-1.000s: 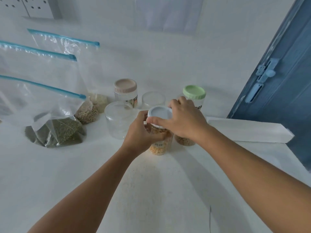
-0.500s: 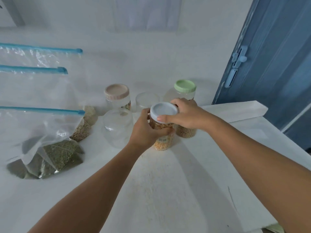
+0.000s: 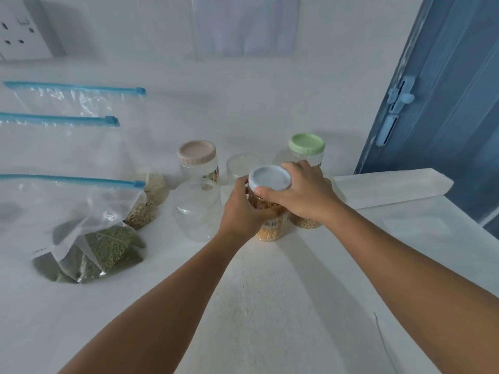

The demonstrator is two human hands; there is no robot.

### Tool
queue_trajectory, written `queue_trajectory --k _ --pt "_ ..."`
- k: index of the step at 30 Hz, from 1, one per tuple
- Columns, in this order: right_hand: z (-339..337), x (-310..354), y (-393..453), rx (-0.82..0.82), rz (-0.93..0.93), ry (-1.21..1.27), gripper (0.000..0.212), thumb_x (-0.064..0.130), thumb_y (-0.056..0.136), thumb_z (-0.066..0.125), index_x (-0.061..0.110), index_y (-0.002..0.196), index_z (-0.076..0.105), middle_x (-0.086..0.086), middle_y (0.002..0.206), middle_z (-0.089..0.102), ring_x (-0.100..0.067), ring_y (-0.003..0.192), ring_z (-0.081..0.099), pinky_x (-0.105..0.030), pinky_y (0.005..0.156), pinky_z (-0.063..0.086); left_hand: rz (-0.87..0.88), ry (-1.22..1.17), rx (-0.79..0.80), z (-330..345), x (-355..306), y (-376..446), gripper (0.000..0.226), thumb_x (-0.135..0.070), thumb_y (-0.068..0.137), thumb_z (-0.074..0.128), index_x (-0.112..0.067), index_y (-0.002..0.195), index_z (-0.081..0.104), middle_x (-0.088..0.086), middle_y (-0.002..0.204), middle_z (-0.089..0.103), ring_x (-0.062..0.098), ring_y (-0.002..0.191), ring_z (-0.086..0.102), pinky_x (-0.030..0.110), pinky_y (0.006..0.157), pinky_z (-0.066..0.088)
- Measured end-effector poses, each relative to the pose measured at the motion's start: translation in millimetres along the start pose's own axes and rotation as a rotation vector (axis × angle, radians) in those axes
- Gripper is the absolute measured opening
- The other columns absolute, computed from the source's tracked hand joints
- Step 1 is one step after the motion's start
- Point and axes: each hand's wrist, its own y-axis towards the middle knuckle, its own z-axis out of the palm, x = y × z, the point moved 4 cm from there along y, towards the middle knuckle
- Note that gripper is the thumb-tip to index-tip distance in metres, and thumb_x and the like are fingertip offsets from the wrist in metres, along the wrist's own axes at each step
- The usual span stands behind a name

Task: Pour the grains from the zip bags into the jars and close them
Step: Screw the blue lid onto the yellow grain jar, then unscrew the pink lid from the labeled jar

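A clear jar of yellow grains (image 3: 271, 231) stands at the middle of the white counter. My left hand (image 3: 243, 209) grips its body. My right hand (image 3: 302, 191) holds its pale blue lid (image 3: 269, 177) from the right, thumb on the lid's front rim. Behind my right hand stands a green-lidded jar (image 3: 307, 143) with pale grains at its bottom. To the left lean three zip bags with blue seals: the nearest (image 3: 102, 247) holds green grains, the middle one (image 3: 141, 211) pale brown grains, the far one (image 3: 156, 184) whitish grains.
A beige-lidded jar (image 3: 197, 153) and two clear-lidded empty jars (image 3: 198, 209) (image 3: 243, 164) stand just left of and behind my hands. A folded white sheet (image 3: 391, 184) lies at the right. A blue door (image 3: 445, 103) stands beyond the counter's right edge. A wall socket (image 3: 24, 36) is upper left.
The view shifted a little. My hands stay on the yellow-grain jar, and the right hand's grip has turned slightly on the lid.
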Motion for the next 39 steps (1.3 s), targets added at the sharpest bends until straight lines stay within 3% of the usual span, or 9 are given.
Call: queue_trajectory --k 5,9,12,15,20,29,33,37,39 --pt "-3 3 -5 -0.051 -0.282 -0.046 0.071 0.070 0.093 0.053 0.046 0.157 0.033 0.002 0.150 0.040 -0.030 0.136 0.035 -0.044 0.112 0.031 -0.039 0.175 0.090 -18 0 -19 0.111 -0.028 0.070 0.098 -0.030 0.155 0.025 -0.018 0.130 0.052 0.009 0.119 0.057 0.017 0.083 0.051" --pt "4 -4 -7 0.011 -0.363 -0.066 0.061 0.063 0.091 0.061 0.048 0.149 0.049 0.006 0.154 0.037 -0.028 0.136 0.029 -0.044 0.115 0.028 0.079 0.508 -0.252 -72 7 -47 0.096 -0.036 0.079 0.089 -0.033 0.154 0.029 -0.002 0.138 0.045 0.020 0.129 0.041 0.039 0.109 0.041" --pt "5 -7 -6 -0.013 -0.382 -0.065 0.063 0.062 0.089 0.068 0.046 0.148 0.053 0.005 0.154 0.038 -0.027 0.135 0.028 -0.043 0.115 0.025 -0.064 0.571 -0.323 -103 25 -38 0.090 -0.046 0.082 0.085 -0.039 0.154 0.032 0.007 0.152 0.030 0.031 0.144 0.024 0.055 0.117 0.031" --pt "4 -7 -4 -0.010 -0.394 -0.084 0.062 0.062 0.090 0.067 0.047 0.148 0.052 0.006 0.156 0.038 -0.026 0.136 0.029 -0.042 0.116 0.025 -0.138 0.556 -0.209 -114 43 -26 0.082 -0.051 0.083 0.082 -0.036 0.153 0.043 0.011 0.158 0.034 0.033 0.142 0.038 0.052 0.116 0.038" --pt "-2 -12 1 -0.014 -0.377 -0.107 0.061 0.059 0.093 0.065 0.047 0.150 0.049 0.006 0.160 0.037 -0.025 0.139 0.029 -0.043 0.116 0.024 -0.101 0.512 -0.204 -102 45 -28 0.074 -0.049 0.083 0.083 -0.038 0.149 0.051 0.006 0.152 0.042 0.028 0.124 0.055 0.049 0.110 0.048" --pt "-2 -11 2 -0.030 -0.387 -0.168 0.060 0.057 0.094 0.065 0.045 0.151 0.048 0.005 0.158 0.041 -0.027 0.140 0.033 -0.047 0.114 0.027 -0.023 0.474 -0.107 -63 32 -21 0.074 -0.047 0.084 0.084 -0.042 0.148 0.048 0.004 0.154 0.040 0.025 0.127 0.054 0.041 0.110 0.048" --pt "-4 4 -3 -0.147 -0.471 -0.280 0.065 0.058 0.090 0.069 0.035 0.149 0.053 -0.004 0.154 0.045 -0.032 0.136 0.039 -0.052 0.117 0.027 0.011 0.439 -0.046 -72 32 -23 0.081 -0.055 0.084 0.080 -0.046 0.153 0.039 -0.001 0.159 0.035 0.019 0.142 0.041 0.038 0.116 0.035" --pt "0 42 -9 -0.244 -0.651 -0.305 0.066 0.060 0.088 0.068 0.026 0.143 0.058 -0.004 0.135 0.058 -0.030 0.121 0.051 -0.057 0.113 0.034 0.010 0.134 -0.238 -103 39 -14 0.063 -0.041 0.098 0.069 -0.035 0.153 0.040 -0.001 0.150 0.046 0.017 0.134 0.048 0.041 0.114 0.041" --pt "12 65 -10 -0.156 -0.701 -0.359 0.062 0.058 0.092 0.064 0.028 0.145 0.056 0.000 0.131 0.059 -0.025 0.123 0.053 -0.058 0.119 0.024 -0.077 0.072 -0.337 -123 47 2 0.052 -0.031 0.101 0.066 -0.023 0.147 0.043 0.005 0.139 0.054 0.024 0.130 0.054 0.045 0.110 0.047"
